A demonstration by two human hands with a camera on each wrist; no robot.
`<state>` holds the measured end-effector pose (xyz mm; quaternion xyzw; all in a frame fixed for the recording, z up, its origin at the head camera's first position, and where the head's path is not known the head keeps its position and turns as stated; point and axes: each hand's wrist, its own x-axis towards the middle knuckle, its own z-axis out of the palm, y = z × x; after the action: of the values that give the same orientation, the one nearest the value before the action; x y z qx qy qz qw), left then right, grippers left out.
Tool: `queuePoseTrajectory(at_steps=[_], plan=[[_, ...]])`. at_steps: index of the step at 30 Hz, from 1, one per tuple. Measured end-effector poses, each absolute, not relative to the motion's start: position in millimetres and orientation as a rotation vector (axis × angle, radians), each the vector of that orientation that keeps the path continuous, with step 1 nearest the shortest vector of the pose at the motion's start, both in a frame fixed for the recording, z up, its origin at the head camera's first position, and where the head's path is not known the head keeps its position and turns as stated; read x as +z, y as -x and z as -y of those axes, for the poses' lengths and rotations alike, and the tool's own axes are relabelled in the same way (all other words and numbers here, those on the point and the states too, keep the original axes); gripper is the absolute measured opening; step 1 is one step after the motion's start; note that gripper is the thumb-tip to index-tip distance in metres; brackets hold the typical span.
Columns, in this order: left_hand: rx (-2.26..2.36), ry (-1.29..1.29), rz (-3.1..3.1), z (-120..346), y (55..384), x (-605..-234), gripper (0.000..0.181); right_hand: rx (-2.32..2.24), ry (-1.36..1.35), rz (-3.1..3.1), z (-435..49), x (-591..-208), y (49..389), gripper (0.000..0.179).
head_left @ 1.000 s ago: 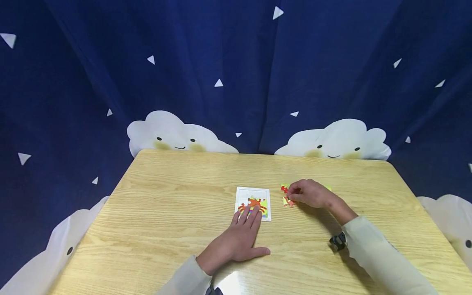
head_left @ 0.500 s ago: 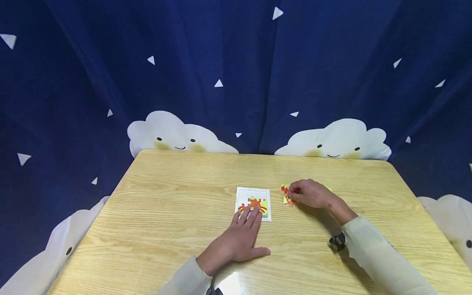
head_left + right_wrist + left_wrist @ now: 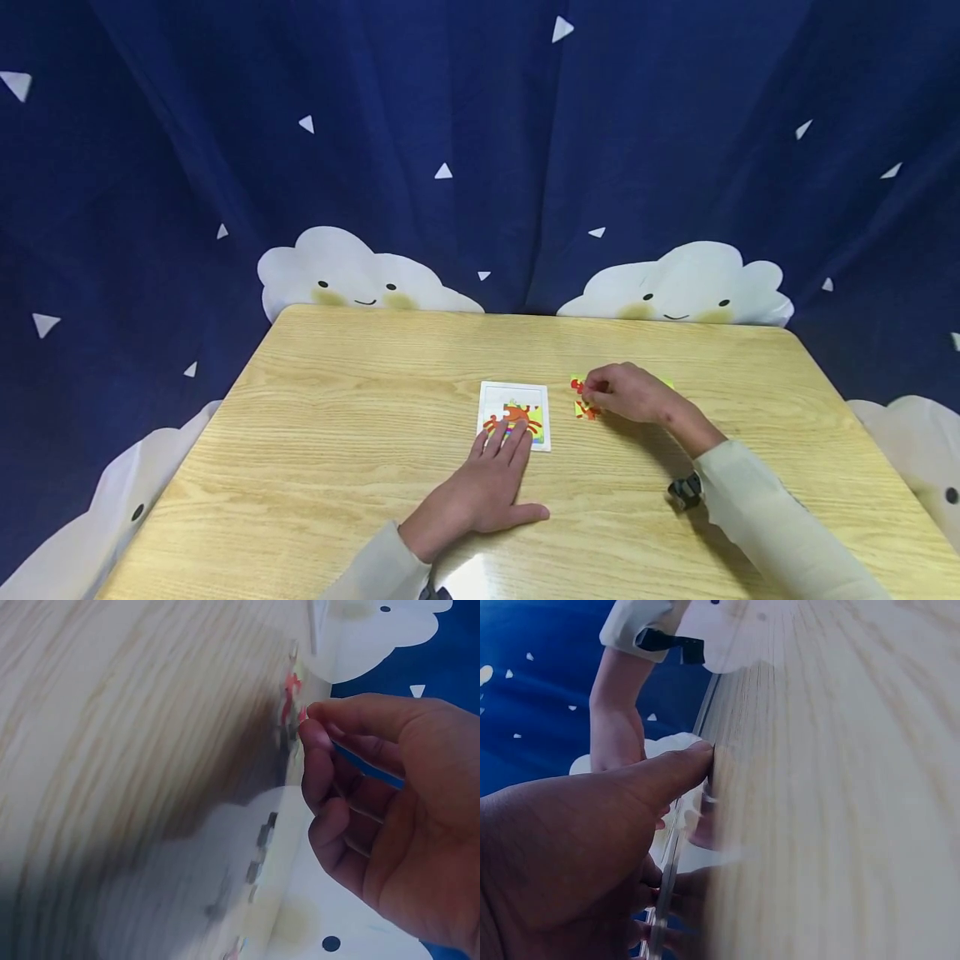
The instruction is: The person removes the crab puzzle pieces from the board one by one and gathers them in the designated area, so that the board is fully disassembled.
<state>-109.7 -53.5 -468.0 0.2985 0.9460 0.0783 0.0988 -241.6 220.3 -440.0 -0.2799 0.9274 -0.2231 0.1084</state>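
Note:
A white puzzle tray (image 3: 491, 400) lies mid-table, its lower part filled with pieces of a red crab picture (image 3: 517, 414). Across its near edge, my left hand (image 3: 491, 492) rests flat with fingers spread and thumb out to the side; the fingers cover part of the picture. To the right of the tray, my right hand (image 3: 630, 393) pinches a red and yellow puzzle piece (image 3: 586, 410) between thumb and index finger, low over the table. Another red and yellow piece (image 3: 577, 383) lies just beyond those fingertips. In the right wrist view, the fingers (image 3: 319, 735) hide most of the pinched piece.
More loose puzzle pieces (image 3: 259, 847) lie under and beside the right hand, one showing a yellow edge (image 3: 668, 382) behind it. The wooden table (image 3: 360, 433) ends at a dark blue curtain (image 3: 480, 108) with cloud prints. Both wrists wear dark straps.
The small piece at my right fingertips has shifted slightly, its red pattern showing differently. Both hands otherwise stay in place.

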Motion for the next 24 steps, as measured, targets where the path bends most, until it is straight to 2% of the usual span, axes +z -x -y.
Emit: queuePoseTrajectory(at_steps=[11, 17, 24], plan=[[0.17, -0.88, -2.816, 54.6, 110.1, -467.3, 0.104, -1.006, 0.946, -2.456, -181.3, -428.8, 240.4, 0.012], [0.165, -0.891, -2.819, 53.8, 110.3, -467.0, 0.102, -1.04, 1.017, -2.374, -152.1, -436.1, 242.0, 0.013], [0.118, -0.89, -2.833, 52.3, 110.6, -465.8, 0.103, -1.049, 1.057, -2.34, -134.6, -445.0, 240.0, 0.021]])
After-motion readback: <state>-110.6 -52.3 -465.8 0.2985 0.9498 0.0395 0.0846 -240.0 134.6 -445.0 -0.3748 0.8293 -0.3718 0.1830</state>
